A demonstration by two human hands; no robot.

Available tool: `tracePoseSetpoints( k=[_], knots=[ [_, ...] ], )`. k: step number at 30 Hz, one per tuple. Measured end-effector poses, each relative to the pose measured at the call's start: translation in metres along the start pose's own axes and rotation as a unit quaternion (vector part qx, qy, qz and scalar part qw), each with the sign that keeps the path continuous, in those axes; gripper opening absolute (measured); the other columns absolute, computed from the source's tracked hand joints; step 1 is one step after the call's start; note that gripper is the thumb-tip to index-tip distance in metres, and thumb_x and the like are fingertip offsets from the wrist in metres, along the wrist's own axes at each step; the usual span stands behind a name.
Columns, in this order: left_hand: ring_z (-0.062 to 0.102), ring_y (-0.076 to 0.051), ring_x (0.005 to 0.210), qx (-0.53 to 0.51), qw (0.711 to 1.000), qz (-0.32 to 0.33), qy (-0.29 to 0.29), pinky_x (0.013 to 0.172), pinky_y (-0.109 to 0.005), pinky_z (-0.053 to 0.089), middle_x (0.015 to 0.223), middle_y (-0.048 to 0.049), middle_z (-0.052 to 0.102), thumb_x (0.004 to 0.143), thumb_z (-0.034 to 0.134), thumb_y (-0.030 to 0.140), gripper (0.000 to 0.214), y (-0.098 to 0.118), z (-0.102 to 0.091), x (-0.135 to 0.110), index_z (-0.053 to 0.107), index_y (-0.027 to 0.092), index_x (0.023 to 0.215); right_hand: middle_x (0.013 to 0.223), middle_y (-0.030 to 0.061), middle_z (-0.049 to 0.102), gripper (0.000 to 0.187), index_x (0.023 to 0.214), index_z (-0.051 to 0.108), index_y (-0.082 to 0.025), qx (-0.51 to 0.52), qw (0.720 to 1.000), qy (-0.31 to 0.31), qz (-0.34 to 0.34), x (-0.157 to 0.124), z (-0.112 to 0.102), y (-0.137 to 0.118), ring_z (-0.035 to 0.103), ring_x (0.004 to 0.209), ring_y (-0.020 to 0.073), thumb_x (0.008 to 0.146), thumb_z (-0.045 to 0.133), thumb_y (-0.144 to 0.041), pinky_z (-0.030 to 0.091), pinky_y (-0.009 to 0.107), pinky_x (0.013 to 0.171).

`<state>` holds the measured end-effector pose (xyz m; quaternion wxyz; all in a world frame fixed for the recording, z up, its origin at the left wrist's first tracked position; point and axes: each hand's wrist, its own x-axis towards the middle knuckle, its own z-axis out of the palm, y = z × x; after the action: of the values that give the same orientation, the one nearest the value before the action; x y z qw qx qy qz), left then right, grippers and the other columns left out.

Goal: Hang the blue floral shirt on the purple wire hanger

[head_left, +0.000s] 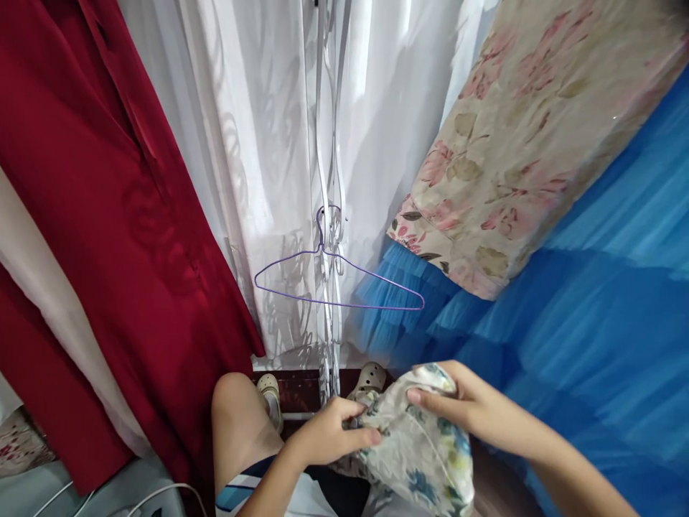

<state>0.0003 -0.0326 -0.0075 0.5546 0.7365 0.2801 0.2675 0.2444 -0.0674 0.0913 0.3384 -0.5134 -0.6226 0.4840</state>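
Observation:
A crumpled piece of pale floral cloth (417,441) with blue and yellow-green flowers lies over my lap, held between both hands. My left hand (336,434) pinches its left edge between thumb and fingers. On the upper right part, my right hand (449,395) grips the fabric with the thumb on top and the fingers mostly behind it. Beyond my hands, an unoccupied purple wire hanger (344,305) hangs by its hook from a white metal stand (328,276). What kind of garment the cloth is, I cannot tell.
Long red fabric (161,287) hangs at the left, white curtains (269,143) behind the stand. At the right hang a pink-flowered cloth (506,165) and blue tulle (608,345). A grey plastic container (145,488) with white wires sits lower left. Clog shoes (371,377) show by the stand's base.

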Motion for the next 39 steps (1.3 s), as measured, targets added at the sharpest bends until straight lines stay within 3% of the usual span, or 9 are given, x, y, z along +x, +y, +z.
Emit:
tracePoseSetpoints(
  k=[3,7,12,17,21,24,29,34,39],
  knots=[
    [0.046,-0.014,0.071,0.12,0.989,0.008,0.089,0.066,-0.024,0.037,0.07,0.0011,0.054,0.086,0.061,0.044,0.031,0.013,-0.018,-0.011,0.062,0.015,0.075,0.058,0.002,0.061,0.023,0.063,0.07,-0.015,-0.042,0.998,-0.031,-0.044,0.009,-0.032,-0.025,0.05,0.05,0.0118,0.063,0.086,-0.032,0.037,0.023,0.044],
    [0.046,-0.014,0.071,0.207,0.963,0.051,0.164,0.068,-0.024,0.035,0.071,0.001,0.051,0.087,0.06,0.034,0.025,0.031,-0.037,-0.017,0.053,0.017,0.07,0.056,0.005,0.064,0.021,0.062,0.071,-0.01,-0.007,0.998,0.016,-0.066,0.035,-0.067,-0.044,0.057,0.05,0.0105,0.059,0.084,-0.027,0.033,0.025,0.047],
    [0.037,-0.011,0.065,0.114,0.963,0.071,0.235,0.06,-0.023,0.03,0.066,0.0027,0.038,0.085,0.062,0.035,0.031,0.035,-0.042,-0.009,0.043,0.017,0.067,0.057,0.0034,0.064,0.027,0.06,0.067,-0.007,0.09,0.979,0.114,-0.144,0.098,-0.092,-0.052,0.057,0.052,0.0069,0.077,0.067,-0.028,0.033,0.028,0.052],
    [0.04,-0.012,0.069,-0.03,0.969,0.1,0.223,0.062,-0.021,0.036,0.074,0.0007,0.042,0.085,0.061,0.041,0.03,0.038,-0.043,-0.004,0.049,0.017,0.073,0.065,0.0006,0.067,0.021,0.075,0.068,-0.014,0.181,0.967,0.056,-0.172,0.161,-0.064,-0.058,0.059,0.057,0.0123,0.057,0.078,-0.021,0.041,0.023,0.054],
    [0.043,-0.011,0.067,-0.078,0.938,0.083,0.327,0.062,-0.02,0.038,0.071,0.0024,0.045,0.087,0.06,0.04,0.028,0.028,-0.061,-0.01,0.046,0.018,0.076,0.06,-0.0023,0.061,0.023,0.076,0.065,-0.015,0.174,0.976,-0.011,-0.129,0.174,-0.026,-0.064,0.054,0.053,0.012,0.062,0.077,-0.028,0.04,0.022,0.051],
    [0.044,-0.01,0.06,-0.063,0.937,0.061,0.338,0.057,-0.019,0.036,0.067,0.004,0.048,0.086,0.062,0.043,0.03,0.013,-0.091,-0.022,0.046,0.02,0.081,0.06,-0.0023,0.062,0.027,0.082,0.069,-0.014,0.171,0.977,-0.003,-0.129,0.17,-0.02,-0.067,0.053,0.052,0.0112,0.061,0.078,-0.028,0.039,0.021,0.05],
    [0.053,-0.015,0.062,0.134,0.971,0.021,0.199,0.061,-0.023,0.04,0.068,0.0008,0.062,0.08,0.068,0.038,0.031,-0.008,-0.159,-0.035,0.061,0.02,0.105,0.067,0.0029,0.067,0.026,0.083,0.072,-0.013,0.159,0.984,-0.047,-0.066,0.162,-0.036,-0.079,0.057,0.054,0.014,0.06,0.078,-0.024,0.04,0.022,0.048],
    [0.058,-0.024,0.097,0.343,0.901,0.068,0.256,0.1,-0.038,0.034,0.092,-0.0053,0.07,0.075,0.067,0.023,0.012,-0.004,-0.234,-0.016,0.071,0.022,0.086,0.064,0.0047,0.069,0.017,0.072,0.069,-0.013,0.131,0.988,-0.066,-0.042,0.155,-0.034,-0.092,0.06,0.051,0.0156,0.059,0.078,-0.02,0.042,0.023,0.045],
    [0.052,-0.026,0.107,0.486,0.799,0.061,0.349,0.101,-0.04,0.033,0.101,-0.0092,0.065,0.081,0.049,0.013,0.02,0.034,-0.287,0.021,0.064,0.019,0.094,0.068,0.0056,0.071,0.017,0.075,0.071,-0.012,0.138,0.987,-0.069,-0.038,0.158,-0.027,-0.091,0.062,0.053,0.0164,0.061,0.076,-0.02,0.044,0.023,0.045]
  ],
)
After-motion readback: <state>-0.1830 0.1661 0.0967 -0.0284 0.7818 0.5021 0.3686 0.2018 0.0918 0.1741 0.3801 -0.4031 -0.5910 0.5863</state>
